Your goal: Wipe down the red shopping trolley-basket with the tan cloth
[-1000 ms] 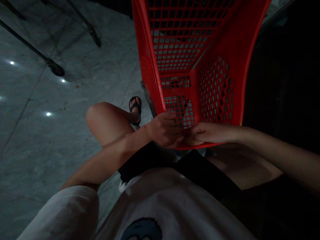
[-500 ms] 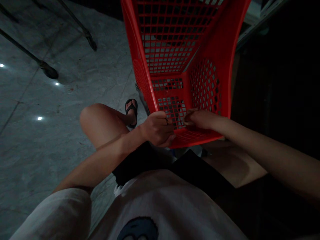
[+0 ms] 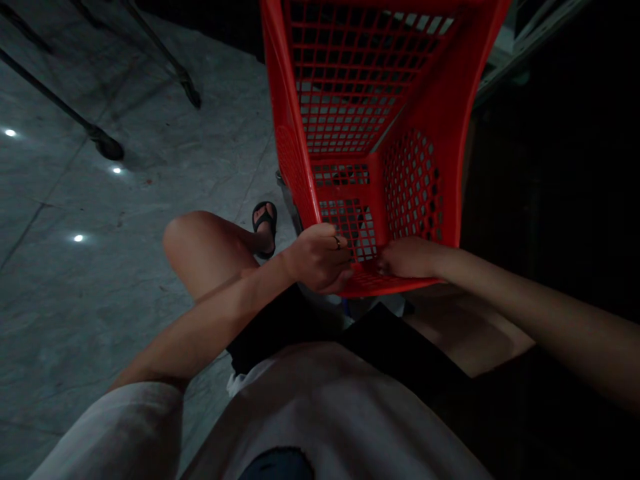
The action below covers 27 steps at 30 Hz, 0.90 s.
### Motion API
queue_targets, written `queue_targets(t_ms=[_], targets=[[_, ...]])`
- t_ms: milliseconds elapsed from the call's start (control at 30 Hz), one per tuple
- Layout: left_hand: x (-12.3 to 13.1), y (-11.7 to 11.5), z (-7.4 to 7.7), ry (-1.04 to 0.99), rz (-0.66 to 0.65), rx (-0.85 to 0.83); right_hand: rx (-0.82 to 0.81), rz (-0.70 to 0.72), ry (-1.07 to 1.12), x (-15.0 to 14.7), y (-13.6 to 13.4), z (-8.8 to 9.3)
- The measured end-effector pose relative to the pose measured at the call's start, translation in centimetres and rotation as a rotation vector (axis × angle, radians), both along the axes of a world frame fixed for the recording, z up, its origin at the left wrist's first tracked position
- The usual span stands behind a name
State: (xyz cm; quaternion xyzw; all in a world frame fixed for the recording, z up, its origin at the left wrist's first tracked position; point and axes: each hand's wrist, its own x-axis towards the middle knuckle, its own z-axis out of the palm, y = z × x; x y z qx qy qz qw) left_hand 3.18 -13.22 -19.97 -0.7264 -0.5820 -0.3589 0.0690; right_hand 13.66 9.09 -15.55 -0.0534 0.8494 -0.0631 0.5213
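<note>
A red plastic mesh basket [image 3: 450, 100] stands tipped in front of me, its open side facing me and its near rim resting over my lap. My left hand [image 3: 320, 257], with a ring on one finger, is closed around the basket's near left corner. My right hand [image 3: 407, 259] lies inside the basket on its lower wall, fingers curled and pressed to the mesh; whether it holds anything small is hidden in the dim light. I sit with bare knees, in black shorts and a light shirt.
A grey marble floor [image 3: 100, 280] spreads to the left, with bright light spots on it. Two dark metal legs with feet [image 3: 107, 143] slant across the far left. My sandalled foot [image 3: 264, 227] rests beside the basket. The right side is in deep shadow.
My right hand first moved up the inner mesh, then came back down toward the near rim. The view shifted slightly; my left hand kept its grip on the corner.
</note>
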Motion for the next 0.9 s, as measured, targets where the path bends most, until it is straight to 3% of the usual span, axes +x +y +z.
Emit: queue_targets(t_ms=[67, 167, 233, 300, 367, 433, 500, 567, 733, 900], targets=[[0.0, 0.1, -0.2, 0.093, -0.002, 0.112, -0.200, -0.134, -0.072, 0.3, 1.2, 1.0], [-0.1, 0.0, -0.1, 0.177, 0.033, 0.196, -0.489, -0.466, -0.207, 0.7, 2.9, 1.8], [-0.2, -0.1, 0.1, 0.193, 0.048, 0.202, -0.582, -0.679, -0.234, 0.6, 3.4, 1.6], [-0.2, -0.2, 0.3, 0.193, 0.051, 0.220, -0.636, -0.806, -0.143, 0.2, 3.3, 0.7], [-0.3, -0.1, 0.2, 0.178, 0.047, 0.227, -0.630, -0.804, -0.005, -0.4, 2.8, -1.1], [-0.3, 0.1, 0.0, 0.156, 0.059, 0.198, -0.584, -0.682, 0.042, -0.8, 2.1, -3.0], [-0.4, 0.2, -0.2, 0.129, 0.091, 0.156, -0.564, -0.553, -0.009, -0.8, 1.5, -4.4], [-0.5, 0.1, -0.3, 0.133, 0.101, 0.114, -0.631, -0.545, -0.103, -0.5, 1.0, -4.8], [-1.4, -0.6, 0.4, 0.233, 0.031, 0.124, -0.781, -0.921, -0.276, 0.4, 1.1, -1.4], [-1.7, -1.5, 1.7, 0.180, 0.024, 0.094, -0.850, -1.341, -0.095, 0.9, 1.1, 1.3]])
